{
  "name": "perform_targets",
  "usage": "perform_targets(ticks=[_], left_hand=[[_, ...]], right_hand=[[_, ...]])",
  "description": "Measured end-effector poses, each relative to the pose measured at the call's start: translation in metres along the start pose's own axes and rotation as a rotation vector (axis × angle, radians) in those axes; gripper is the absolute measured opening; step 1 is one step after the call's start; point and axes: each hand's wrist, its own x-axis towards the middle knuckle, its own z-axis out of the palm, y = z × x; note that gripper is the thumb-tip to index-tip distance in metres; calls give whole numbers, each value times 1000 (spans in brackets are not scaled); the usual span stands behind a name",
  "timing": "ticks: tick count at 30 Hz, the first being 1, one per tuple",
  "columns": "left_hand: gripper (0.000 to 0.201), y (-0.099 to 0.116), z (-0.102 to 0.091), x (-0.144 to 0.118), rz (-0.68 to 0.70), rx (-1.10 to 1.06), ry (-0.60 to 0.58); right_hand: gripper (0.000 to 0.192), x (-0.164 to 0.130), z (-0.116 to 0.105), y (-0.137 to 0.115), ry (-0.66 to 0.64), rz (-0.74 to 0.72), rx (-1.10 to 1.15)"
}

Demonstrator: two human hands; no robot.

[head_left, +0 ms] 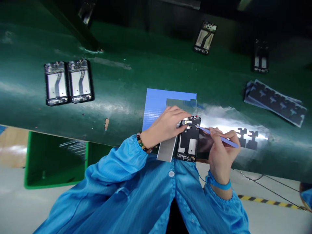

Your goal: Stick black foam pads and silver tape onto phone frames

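An opened phone (187, 143) with its inner parts showing lies in front of me at the table's near edge. My left hand (168, 125) is closed at the phone's upper left side, thumb and fingers gripping its edge. Between the closed fingers of my right hand (221, 149) is a pair of blue-violet tweezers (225, 140), whose tips point at the phone's upper circuit area. Whether the tips pinch anything is too small to tell. Under my left hand lie a grey strip (166, 151) and a blue sheet (156, 100).
Two opened phones (68, 83) lie side by side at the left, others (206, 37) farther back. Sheets of dark stickers (278, 102) are stacked at the right, near two dark cut-out pieces (251, 139). A green bin (28, 159) stands below the table edge.
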Motion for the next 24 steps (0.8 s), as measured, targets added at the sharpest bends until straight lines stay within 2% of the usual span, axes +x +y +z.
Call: perform_targets(ticks=[15,18,21,24], left_hand=[[34,0,-1,0,-10,0,-16],[30,3,-2,-2,34,65,-48],[37,8,0,-3,70,202,-73],[46,13,0,-2,83,319,-87]], right_hand=[[38,1,-1,1,-25,-1,23],[38,1,-1,2,-39,1,5],[38,3,-3,0,-35,3,-35],[36,12,-11,-2,76,-63,-7]])
